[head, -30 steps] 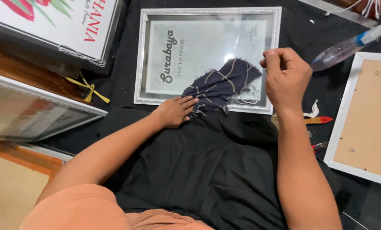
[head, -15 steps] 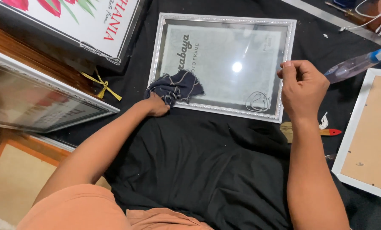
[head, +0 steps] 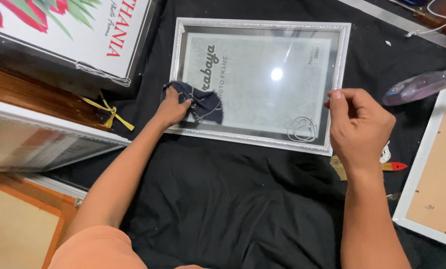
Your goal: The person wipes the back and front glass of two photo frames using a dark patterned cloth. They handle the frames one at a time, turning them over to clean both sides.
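A silver photo frame (head: pixel 259 26) with glass lies flat on a black cloth (head: pixel 223 199). My left hand (head: pixel 172 108) presses a dark blue rag (head: pixel 203 103) against the lower left corner of the glass. My right hand (head: pixel 358 127) grips the frame's right edge near its lower right corner, thumb on top. A light glare spot shows on the glass to the upper right of centre.
A clear spray bottle (head: pixel 417 85) lies at the right. A white frame (head: pixel 432 179), back side up, sits at the right edge. A small red-tipped tool (head: pixel 393 166) lies beside my right wrist. Stacked frames (head: pixel 48 134) and a flower print (head: pixel 68 30) fill the left.
My left hand has swept the rag from the frame's lower middle across to its lower left corner. My right hand has kept its hold on the frame's right edge.
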